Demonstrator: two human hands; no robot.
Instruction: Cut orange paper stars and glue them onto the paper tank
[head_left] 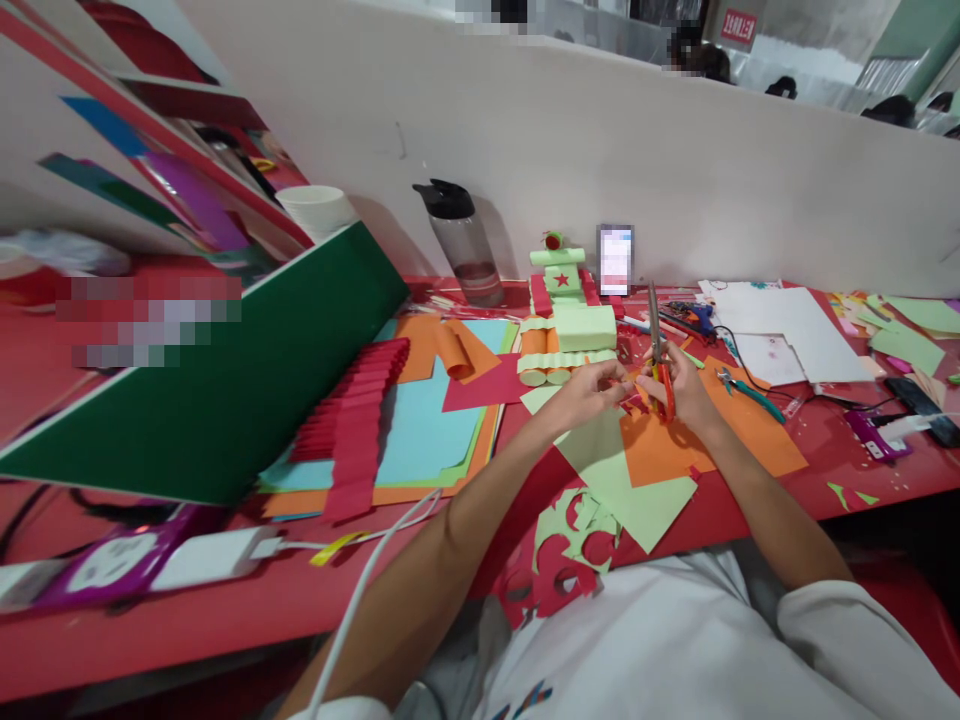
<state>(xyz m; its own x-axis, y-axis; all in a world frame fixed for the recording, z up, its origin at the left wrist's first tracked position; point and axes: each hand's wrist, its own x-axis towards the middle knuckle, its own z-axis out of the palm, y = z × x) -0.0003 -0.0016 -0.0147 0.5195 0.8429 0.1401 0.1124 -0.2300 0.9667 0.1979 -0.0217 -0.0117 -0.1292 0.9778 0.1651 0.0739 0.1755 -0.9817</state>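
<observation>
From the middle of the view, a water bottle (465,245) with a black lid stood at twelve o'clock, before a white partition (480,110). A phone (616,260), its screen lit, stood upright at two. A white cup (319,212) sat at ten, beyond a green board (247,375) at nine. At eight lay a purple power strip (116,562) and a white charger (214,558); at three, a second strip (874,436).

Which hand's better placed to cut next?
Probably the right hand: it holds the scissors. The left hand, close beside them, shows no cutting tool and appears to pinch something too small to make out.
</observation>
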